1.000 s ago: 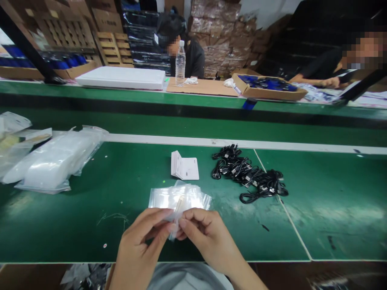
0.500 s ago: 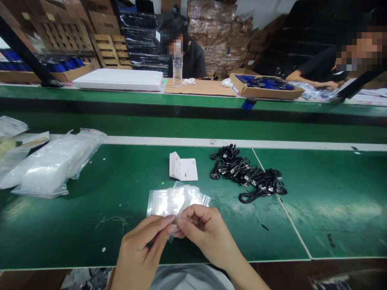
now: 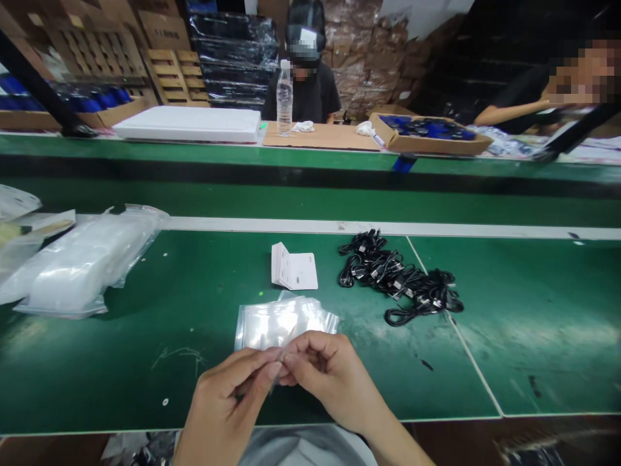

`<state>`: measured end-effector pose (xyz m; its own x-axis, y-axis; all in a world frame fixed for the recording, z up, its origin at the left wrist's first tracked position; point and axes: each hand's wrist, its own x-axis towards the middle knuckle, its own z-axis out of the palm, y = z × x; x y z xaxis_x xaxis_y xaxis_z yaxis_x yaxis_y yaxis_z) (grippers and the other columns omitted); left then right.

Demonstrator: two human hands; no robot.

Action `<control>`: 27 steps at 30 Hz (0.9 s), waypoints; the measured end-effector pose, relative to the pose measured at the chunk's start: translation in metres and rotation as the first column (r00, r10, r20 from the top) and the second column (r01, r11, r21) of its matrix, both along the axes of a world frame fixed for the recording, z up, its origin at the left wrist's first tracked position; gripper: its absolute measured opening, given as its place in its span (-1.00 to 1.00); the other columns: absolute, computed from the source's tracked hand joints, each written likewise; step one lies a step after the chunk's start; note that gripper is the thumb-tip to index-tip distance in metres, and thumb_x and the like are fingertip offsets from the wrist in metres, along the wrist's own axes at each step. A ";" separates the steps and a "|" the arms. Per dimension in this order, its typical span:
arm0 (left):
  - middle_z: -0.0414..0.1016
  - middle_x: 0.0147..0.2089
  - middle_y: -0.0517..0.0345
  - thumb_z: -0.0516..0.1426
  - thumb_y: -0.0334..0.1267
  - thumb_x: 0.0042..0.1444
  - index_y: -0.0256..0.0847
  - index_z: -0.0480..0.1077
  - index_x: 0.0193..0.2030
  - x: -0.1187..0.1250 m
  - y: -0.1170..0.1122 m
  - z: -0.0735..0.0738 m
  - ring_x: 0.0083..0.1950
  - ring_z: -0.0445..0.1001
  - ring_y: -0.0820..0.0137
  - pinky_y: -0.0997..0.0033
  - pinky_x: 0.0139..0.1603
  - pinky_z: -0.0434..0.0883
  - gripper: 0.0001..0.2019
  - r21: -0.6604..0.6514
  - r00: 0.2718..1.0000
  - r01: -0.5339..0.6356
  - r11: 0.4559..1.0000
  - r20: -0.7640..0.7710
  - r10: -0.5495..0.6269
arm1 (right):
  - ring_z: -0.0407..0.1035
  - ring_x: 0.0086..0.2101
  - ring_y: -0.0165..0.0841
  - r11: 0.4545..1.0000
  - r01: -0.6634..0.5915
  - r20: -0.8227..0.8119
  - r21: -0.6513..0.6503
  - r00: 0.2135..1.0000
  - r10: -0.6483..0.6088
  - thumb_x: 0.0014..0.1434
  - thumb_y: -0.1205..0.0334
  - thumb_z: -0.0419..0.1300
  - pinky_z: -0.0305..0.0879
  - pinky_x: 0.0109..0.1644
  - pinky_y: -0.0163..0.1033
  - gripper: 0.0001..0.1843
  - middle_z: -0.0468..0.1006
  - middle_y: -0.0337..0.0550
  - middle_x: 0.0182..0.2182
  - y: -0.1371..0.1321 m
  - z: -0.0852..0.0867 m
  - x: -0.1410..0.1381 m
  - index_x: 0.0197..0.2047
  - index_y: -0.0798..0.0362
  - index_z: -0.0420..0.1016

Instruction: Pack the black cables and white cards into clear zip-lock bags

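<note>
My left hand (image 3: 226,395) and my right hand (image 3: 330,375) meet at the middle of the green workbench (image 3: 145,382). Their fingertips pinch a small, thin piece of clear plastic, probably a bag (image 3: 284,362). Just beyond them lies a stack of clear plastic bags (image 3: 284,322), its lower edge partly hidden by my fingers. Farther up, a small pile of white cards (image 3: 294,270) rests on the bench. To its right lies a tangle of black cables with small connectors (image 3: 392,278).
Large bags of clear plastic (image 3: 85,259) lie at the bench's left. Beyond a raised green divider, a person (image 3: 305,94) sits behind a water bottle (image 3: 284,98), and another person's arm (image 3: 514,110) shows at right. A cardboard tray of blue items (image 3: 429,134) stands there.
My hands have drawn slightly closer to the bag stack, still pinching the clear plastic. The view has shifted a little, and the person across the bench has moved their head.
</note>
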<state>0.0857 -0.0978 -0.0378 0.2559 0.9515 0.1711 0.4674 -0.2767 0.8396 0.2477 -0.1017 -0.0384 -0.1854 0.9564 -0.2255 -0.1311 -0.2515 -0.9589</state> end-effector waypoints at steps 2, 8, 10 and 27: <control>0.59 -0.31 0.22 0.14 -0.23 0.10 -0.12 0.48 -0.28 0.001 0.001 0.003 -0.36 0.59 0.48 0.69 -0.36 0.50 -0.90 -0.015 0.999 0.004 1.000 -0.048 -0.004 | 0.37 -0.51 -0.46 0.996 -0.028 0.148 0.087 0.989 0.015 0.09 0.32 0.16 0.30 -0.40 -0.38 -0.90 0.49 -0.24 -0.55 -0.001 0.000 0.000 -0.41 0.15 0.48; 0.42 -0.57 0.30 -0.01 -0.29 0.19 -0.15 0.31 -0.43 0.004 0.009 0.013 -0.60 0.41 0.52 0.59 -0.58 0.34 -0.82 0.046 0.936 0.179 0.983 -0.315 -0.156 | 0.41 -0.48 -0.42 0.959 -0.107 0.477 0.261 0.878 -0.032 0.06 0.41 0.08 0.29 -0.38 -0.38 -0.86 0.50 -0.23 -0.53 -0.007 0.007 0.000 -0.43 0.12 0.46; 0.38 -0.59 0.31 -0.04 -0.31 0.20 -0.15 0.27 -0.46 0.005 0.010 0.013 -0.61 0.37 0.52 0.59 -0.60 0.28 -0.79 0.015 0.923 0.208 0.978 -0.335 -0.191 | 0.48 -0.38 -0.35 0.950 -0.110 0.517 0.291 0.854 -0.059 0.06 0.41 0.07 0.36 -0.28 -0.33 -0.80 0.57 -0.11 -0.40 -0.011 0.011 0.000 -0.25 0.15 0.46; 0.24 -0.66 0.34 0.03 -0.31 0.10 -0.17 0.24 -0.59 -0.002 -0.001 -0.007 -0.63 0.25 0.55 0.60 -0.56 0.22 -0.76 0.076 0.983 -0.128 0.989 -0.126 0.137 | 0.32 -0.55 -0.39 0.957 -0.127 0.737 0.261 0.667 -0.113 0.16 0.30 0.02 0.13 -0.45 -0.34 -0.77 0.43 -0.24 -0.60 0.017 0.019 0.008 -0.51 0.04 0.37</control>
